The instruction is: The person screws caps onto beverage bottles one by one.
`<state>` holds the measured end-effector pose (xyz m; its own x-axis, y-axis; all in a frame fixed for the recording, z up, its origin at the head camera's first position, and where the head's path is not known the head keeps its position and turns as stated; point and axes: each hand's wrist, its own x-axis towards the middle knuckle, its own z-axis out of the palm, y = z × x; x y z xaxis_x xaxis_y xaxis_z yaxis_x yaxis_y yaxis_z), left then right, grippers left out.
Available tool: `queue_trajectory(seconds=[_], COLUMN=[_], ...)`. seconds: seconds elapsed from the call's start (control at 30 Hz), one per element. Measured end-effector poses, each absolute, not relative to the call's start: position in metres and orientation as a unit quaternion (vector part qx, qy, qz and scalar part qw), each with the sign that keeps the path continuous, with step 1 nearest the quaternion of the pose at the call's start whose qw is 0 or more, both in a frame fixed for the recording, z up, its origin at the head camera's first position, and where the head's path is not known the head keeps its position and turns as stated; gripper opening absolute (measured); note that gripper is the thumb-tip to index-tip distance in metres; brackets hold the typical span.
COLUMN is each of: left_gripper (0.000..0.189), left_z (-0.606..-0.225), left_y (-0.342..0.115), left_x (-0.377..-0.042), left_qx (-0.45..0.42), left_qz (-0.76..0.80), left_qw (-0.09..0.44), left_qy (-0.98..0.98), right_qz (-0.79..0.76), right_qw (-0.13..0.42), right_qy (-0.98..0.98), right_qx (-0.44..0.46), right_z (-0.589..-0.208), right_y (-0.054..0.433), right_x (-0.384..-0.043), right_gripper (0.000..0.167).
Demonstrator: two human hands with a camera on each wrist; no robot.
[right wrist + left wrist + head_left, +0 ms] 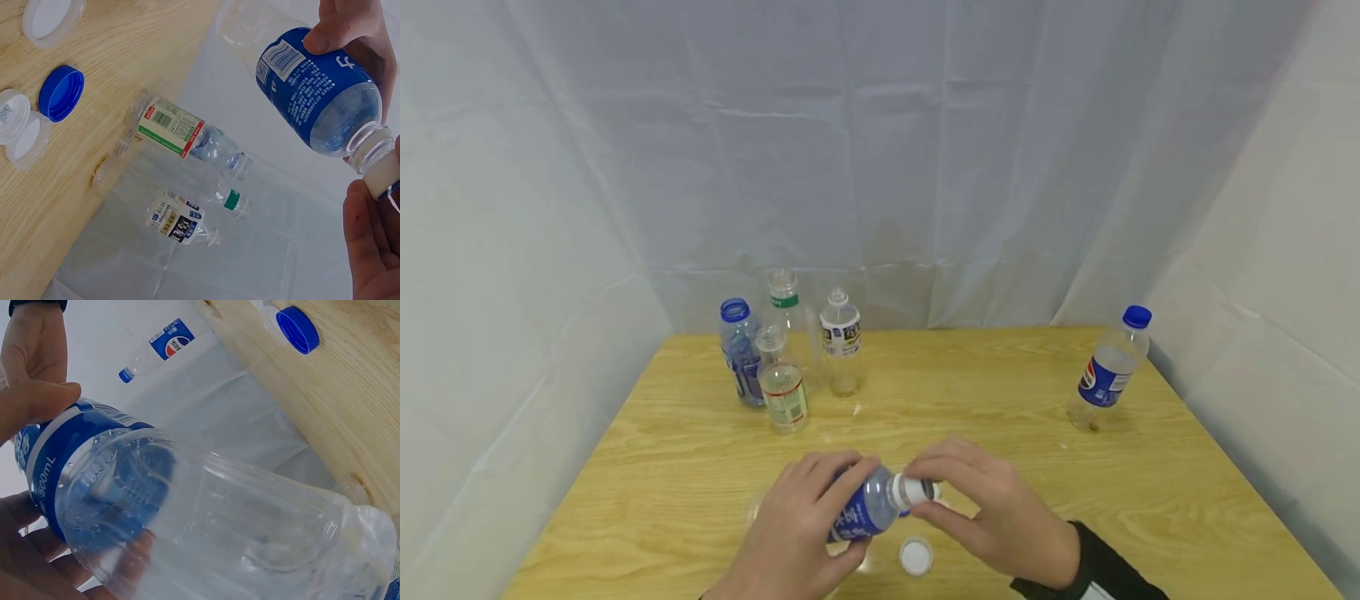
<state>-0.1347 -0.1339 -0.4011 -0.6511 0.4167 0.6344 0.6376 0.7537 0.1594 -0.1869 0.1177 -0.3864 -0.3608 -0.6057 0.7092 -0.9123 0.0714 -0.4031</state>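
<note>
A clear plastic bottle (867, 507) with a blue label lies tilted in my left hand (805, 525), its neck pointing right. The fingers and thumb wrap the label, and in the left wrist view the bottle's clear base end (250, 519) fills the foreground. My right hand (988, 508) pinches a white cap (916, 492) between thumb and fingers, right at the bottle's mouth. From the right wrist the cap (380, 176) lines up with the neck, and fingers hide part of it. Just below the bottle, a loose white cap (916, 556) rests on the table.
Uncapped bottles stand at back left: a blue-tinted one (741, 354), one with a green-and-red label (784, 392), one with a green neck band (785, 302), and one with a white-and-black label (841, 337). A blue-capped Pepsi bottle (1105, 379) stands right. A blue cap (61, 94) lies among white ones.
</note>
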Motion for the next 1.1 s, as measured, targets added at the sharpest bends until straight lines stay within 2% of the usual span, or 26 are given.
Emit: queue_trajectory(seconds=[0.37, 0.7, 1.1], left_gripper=[0.084, 0.086, 0.083], left_z=[-0.4024, -0.4022, -0.3999], left_y=[-0.1305, -0.1303, -0.1314], left_x=[-0.1329, -0.1328, -0.1318], left_qx=[-0.297, -0.278, -0.267], left_qz=[-0.181, -0.168, -0.182], left_qw=[0.284, 0.275, 0.235], left_qy=[-0.894, -0.905, -0.917], right_qz=[0.388, 0.392, 0.378], right_qw=[0.203, 0.181, 0.16], right_qy=[-0.746, -0.734, -0.731], right_qx=[0.502, 0.525, 0.544], right_z=[-0.3853, -0.3849, -0.3852], right_y=[0.1166, 0.1168, 0.1196], right_x=[-0.1836, -0.1833, -0.1848], right_gripper=[0.021, 0.026, 0.025])
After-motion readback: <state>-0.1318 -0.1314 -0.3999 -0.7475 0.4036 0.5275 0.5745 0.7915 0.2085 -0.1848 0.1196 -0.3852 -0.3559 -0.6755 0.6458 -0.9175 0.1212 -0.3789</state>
